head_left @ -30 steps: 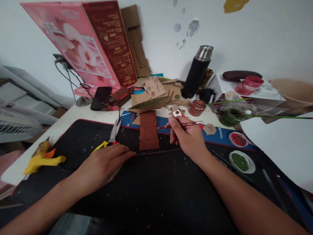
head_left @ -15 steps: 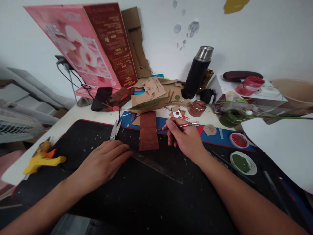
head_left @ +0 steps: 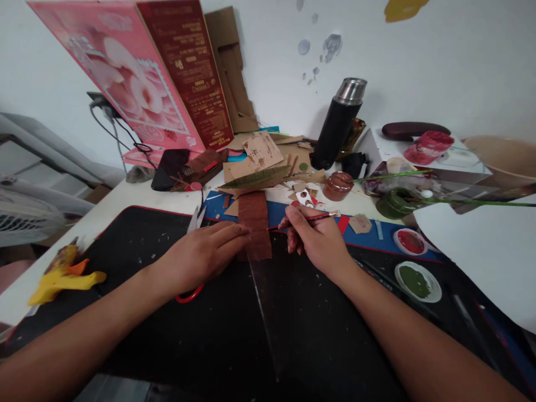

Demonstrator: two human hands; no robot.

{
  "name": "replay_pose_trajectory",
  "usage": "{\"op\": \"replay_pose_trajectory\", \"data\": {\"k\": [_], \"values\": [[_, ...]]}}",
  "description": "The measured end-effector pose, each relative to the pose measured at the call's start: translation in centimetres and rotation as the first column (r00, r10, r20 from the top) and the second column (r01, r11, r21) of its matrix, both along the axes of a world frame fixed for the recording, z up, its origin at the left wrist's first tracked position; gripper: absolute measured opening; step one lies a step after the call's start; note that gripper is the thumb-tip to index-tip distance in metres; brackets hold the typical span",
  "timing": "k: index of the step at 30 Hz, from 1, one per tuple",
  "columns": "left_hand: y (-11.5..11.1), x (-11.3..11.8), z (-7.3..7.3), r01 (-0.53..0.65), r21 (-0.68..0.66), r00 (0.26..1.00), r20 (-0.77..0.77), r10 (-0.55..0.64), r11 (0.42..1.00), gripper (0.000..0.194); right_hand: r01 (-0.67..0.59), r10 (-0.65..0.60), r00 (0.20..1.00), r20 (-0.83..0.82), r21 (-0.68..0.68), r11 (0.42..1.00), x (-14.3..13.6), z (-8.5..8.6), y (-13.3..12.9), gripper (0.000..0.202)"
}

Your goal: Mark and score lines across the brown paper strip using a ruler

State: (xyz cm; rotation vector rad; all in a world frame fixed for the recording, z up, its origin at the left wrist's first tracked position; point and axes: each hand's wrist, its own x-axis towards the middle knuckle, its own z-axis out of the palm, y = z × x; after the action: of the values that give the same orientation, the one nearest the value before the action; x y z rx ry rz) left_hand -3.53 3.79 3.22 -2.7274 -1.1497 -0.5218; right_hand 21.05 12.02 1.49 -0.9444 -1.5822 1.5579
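Note:
My left hand (head_left: 205, 251) is closed on one end of a clear ruler (head_left: 263, 312), its fingertips over the left side of a brown-painted cardboard strip (head_left: 254, 223). The see-through ruler runs from the strip toward the near edge of the mat. My right hand (head_left: 312, 231) grips a slim red-and-black pencil (head_left: 320, 216), its tip pointing left at the strip's right edge. Brown stains mark the right fingers. Beside my left hand lie scissors (head_left: 196, 219), blades up, partly hidden under it, with a red handle loop showing below.
A black mat (head_left: 138, 329) covers the near table. At left lies a yellow glue gun (head_left: 67, 276). Cardboard scraps (head_left: 262, 149), a brown paint jar (head_left: 337, 186) and a black thermos (head_left: 337, 128) stand behind. Green paint (head_left: 414, 280) and red paint (head_left: 409, 241) sit in lids at right.
My left hand has moved right and slightly up onto the brown strip. The ruler has swung from slanting rightward to pointing more toward me. The scissors' red handle has come into sight.

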Motion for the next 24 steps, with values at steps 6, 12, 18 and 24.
{"op": "replay_pose_trajectory", "data": {"k": [6,12,18,24], "values": [[1.4,0.1,-1.8,-0.007,-0.005,1.0,0.022,0.007,1.0,0.026,-0.022,0.022,1.0,0.0,-0.042,0.999,-0.2,-0.5,-0.1,0.047],[1.6,0.0,-2.7,-0.01,-0.06,0.997,0.076,0.014,0.998,0.028,-0.009,0.009,1.0,0.009,-0.05,0.999,-0.3,-0.8,-0.1,0.047],[1.5,0.0,-2.7,0.004,-0.016,0.998,0.07,-0.003,1.0,0.025,0.01,-0.007,1.0,0.029,-0.083,0.996,-0.5,-0.7,-0.1,0.046],[1.4,0.1,-2.6,-0.002,-0.027,0.998,0.063,0.003,1.0,0.028,0.01,-0.008,0.999,0.035,-0.082,0.997,-0.5,-0.6,-0.1,0.044]]}}
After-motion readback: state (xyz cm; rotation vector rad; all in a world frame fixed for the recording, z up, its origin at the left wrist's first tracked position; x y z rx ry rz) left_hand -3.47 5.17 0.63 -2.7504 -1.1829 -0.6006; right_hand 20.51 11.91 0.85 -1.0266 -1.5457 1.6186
